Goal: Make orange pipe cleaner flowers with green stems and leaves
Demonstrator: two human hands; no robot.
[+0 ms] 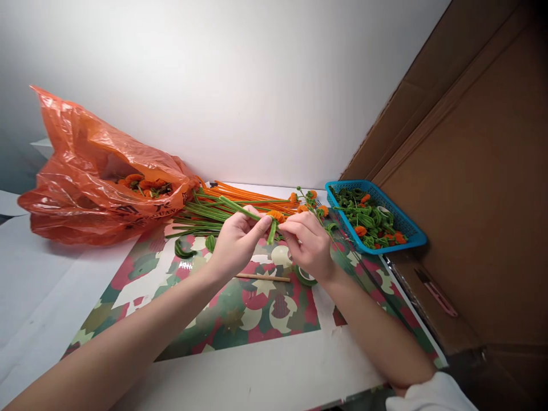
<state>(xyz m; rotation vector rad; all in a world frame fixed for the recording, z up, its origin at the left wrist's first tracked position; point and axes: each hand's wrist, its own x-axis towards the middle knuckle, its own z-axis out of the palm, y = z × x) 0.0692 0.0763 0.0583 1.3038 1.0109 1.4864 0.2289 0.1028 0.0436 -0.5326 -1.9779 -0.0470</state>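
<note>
Between thumb and fingers, my left hand [238,237] grips a green pipe cleaner [240,209] whose bent end hangs down below the thumb. An orange pipe-cleaner flower [276,216] sits right beside that thumb tip. From the other side my right hand [311,245] is closed in a pinch at the flower's underside; its fingertips partly cover what they grip. Just behind the right hand, a green stem with small orange flowers [323,211] lies over the table. Under that hand is a roll of green tape [305,277], partly hidden.
Behind the hands lie green pipe cleaners [205,210] and orange pipe cleaners [244,192]. An orange plastic bag [98,142] stands left; a blue basket [402,220] with green and orange pieces stands right. A wooden stick [268,278] lies in front. A pink cutter [440,297] rests by the cardboard [471,188].
</note>
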